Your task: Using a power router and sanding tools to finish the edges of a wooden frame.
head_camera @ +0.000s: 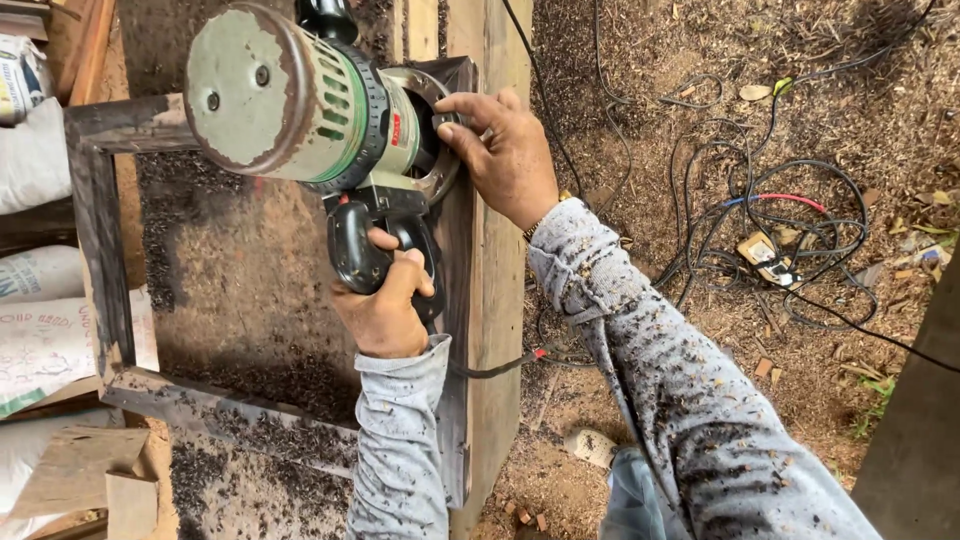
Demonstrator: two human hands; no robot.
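Observation:
A big green and grey power router (pixel 300 100) stands on the right rail of a dark wooden frame (pixel 95 210). My left hand (pixel 385 300) is wrapped around its black handle just below the motor body. Higher up, my right hand (pixel 505 150) rests on the tool's round metal base at the frame's top right corner, fingers spread over the rim. Both grey sleeves are covered in dark wood chips. A black cord (pixel 490 368) runs from the handle across the pale plank (pixel 500 300) under the frame.
Tangled black cables and a power strip (pixel 770 260) lie on the sawdust-covered ground at right. White sacks (pixel 30 150) are stacked at the left edge. Offcut wood blocks (pixel 90 475) sit at bottom left. Dark shavings cover the ground inside the frame.

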